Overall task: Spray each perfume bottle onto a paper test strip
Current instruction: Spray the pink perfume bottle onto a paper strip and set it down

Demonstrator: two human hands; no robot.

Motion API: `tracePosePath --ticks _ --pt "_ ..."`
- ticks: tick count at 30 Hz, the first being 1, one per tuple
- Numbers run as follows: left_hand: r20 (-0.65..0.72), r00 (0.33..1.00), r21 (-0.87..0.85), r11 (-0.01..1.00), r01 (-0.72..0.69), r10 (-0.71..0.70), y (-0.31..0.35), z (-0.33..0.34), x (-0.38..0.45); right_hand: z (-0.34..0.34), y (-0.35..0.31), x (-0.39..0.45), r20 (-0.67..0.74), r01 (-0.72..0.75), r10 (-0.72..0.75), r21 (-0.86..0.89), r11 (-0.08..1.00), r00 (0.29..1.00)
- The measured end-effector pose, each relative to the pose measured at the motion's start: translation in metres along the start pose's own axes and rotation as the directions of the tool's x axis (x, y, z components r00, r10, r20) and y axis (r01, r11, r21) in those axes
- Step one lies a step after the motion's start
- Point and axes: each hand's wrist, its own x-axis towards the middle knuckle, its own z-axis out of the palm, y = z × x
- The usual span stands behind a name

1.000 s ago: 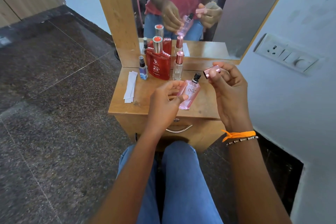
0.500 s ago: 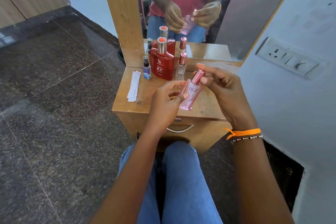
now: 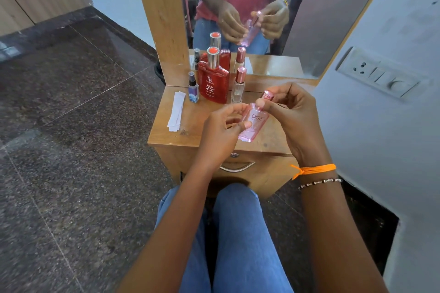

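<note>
One pink bottle (image 3: 252, 122), tilted, held above near edge of wooden table (image 3: 202, 123). Body pinched by left hand (image 3: 222, 129); cap (image 3: 267, 96) pinched by right hand (image 3: 289, 112) from right. Risk: slip from light fingertip hold, onto table or floor. Risk: spray wasted, no strip in hand. Paper strips (image 3: 176, 112) far left, well apart. Other bottles (image 3: 213, 78) beyond, by mirror.

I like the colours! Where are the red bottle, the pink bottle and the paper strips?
red bottle (image 3: 213, 85): head view, on its front label.
pink bottle (image 3: 256, 119): head view, on its body by the DGZ letters.
paper strips (image 3: 176, 111): head view, middle of the stack.
</note>
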Motion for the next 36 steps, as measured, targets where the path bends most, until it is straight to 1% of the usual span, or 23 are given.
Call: tracePosePath --ticks 2,4,6,7,10,11,13,15,16,18,21,22,26,29,31,33,34,36 --pt "0.005 1.0 0.003 1.0 0.001 -0.001 0.0 0.0 0.0 0.002 0.002 0.0 -0.016 -0.02 0.02 -0.018 1.0 1.0" --pt "0.007 1.0 0.004 1.0 0.005 -0.005 0.0 0.0 0.0 0.0 0.001 -0.001 0.05 -0.056 0.054 0.044 0.997 0.997" --pt "0.008 1.0 0.001 1.0 0.01 -0.01 0.001 -0.001 0.001 -0.003 0.001 -0.002 0.112 -0.068 0.054 0.122 0.99 0.992" --pt "0.008 1.0 -0.002 1.0 0.01 -0.01 0.001 -0.001 0.001 -0.004 0.0 -0.002 0.106 -0.063 0.049 0.128 0.99 0.993" --pt "0.018 1.0 -0.003 1.0 -0.008 0.008 0.001 0.001 0.001 0.0 -0.001 -0.001 -0.033 -0.03 0.032 0.057 0.998 0.999" --pt "0.022 1.0 -0.005 1.0 -0.017 0.017 0.001 0.002 0.001 0.001 -0.001 0.0 -0.059 -0.026 0.028 0.029 0.999 0.998" --pt "0.022 0.999 -0.008 1.0 -0.03 0.03 0.001 0.005 0.001 0.001 -0.001 0.001 -0.022 -0.055 0.055 0.004 0.998 0.998" --pt "0.015 1.0 -0.012 1.0 -0.026 0.026 0.002 0.006 0.002 0.0 -0.002 -0.001 0.078 -0.104 0.1 0.058 0.993 0.992" --pt "0.013 1.0 -0.018 1.0 -0.018 0.018 0.002 0.007 0.003 -0.001 -0.001 -0.002 0.103 -0.116 0.106 0.099 0.988 0.989" --pt "0.017 1.0 -0.023 1.0 -0.01 0.011 0.002 0.006 0.005 -0.002 0.0 -0.002 0.084 -0.111 0.099 0.143 0.984 0.992" --pt "0.03 0.999 -0.032 0.999 -0.018 0.018 0.002 0.008 0.005 -0.003 0.002 0.0 0.017 -0.097 0.096 0.105 0.99 0.995" --pt "0.031 0.999 -0.036 0.999 -0.017 0.018 0.002 0.009 0.004 -0.004 0.004 0.0 0.024 -0.106 0.104 0.084 0.991 0.994" --pt "0.013 1.0 -0.041 0.999 -0.006 0.007 -0.002 0.012 0.007 -0.01 0.015 -0.006 0.147 -0.171 0.164 0.038 0.984 0.975" --pt "-0.011 1.0 -0.043 0.999 -0.029 0.029 -0.003 0.015 0.009 -0.015 0.023 -0.006 0.107 -0.174 0.172 0.014 0.985 0.979" --pt "-0.067 0.996 0.036 0.998 -0.053 0.056 -0.005 0.018 0.009 -0.015 0.028 0.0 0.049 -0.142 0.143 -0.022 0.99 0.989" --pt "-0.113 0.988 0.191 0.978 -0.082 0.105 -0.01 0.018 0.009 -0.015 0.033 0.008 -0.038 -0.103 0.101 -0.07 0.992 0.994" --pt "-0.109 0.984 0.271 0.957 -0.107 0.141 -0.015 0.018 0.008 -0.015 0.036 0.013 -0.078 -0.087 0.08 -0.088 0.992 0.994" --pt "-0.052 0.978 0.425 0.89 -0.162 0.203 -0.027 0.016 0.009 -0.013 0.041 0.024 -0.142 -0.064 0.047 -0.123 0.99 0.989"
